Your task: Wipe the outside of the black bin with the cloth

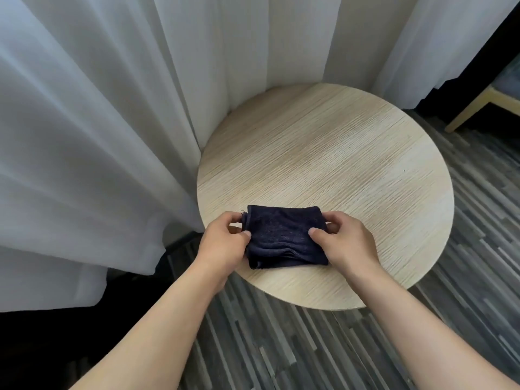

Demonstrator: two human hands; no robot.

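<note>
A dark navy cloth [284, 235], folded into a thick rectangle, lies on the near part of a round light-wood table [351, 164]. My left hand [225, 243] pinches the cloth's left edge between thumb and fingers. My right hand [346, 240] grips the right edge the same way, thumb on top. No black bin is in view.
White sheer curtains [98, 122] hang to the left of the table and behind it, touching its far-left rim. A wooden furniture leg [478, 108] stands at the far right. Grey striped flooring [281, 347] surrounds the table. The lower left corner is dark.
</note>
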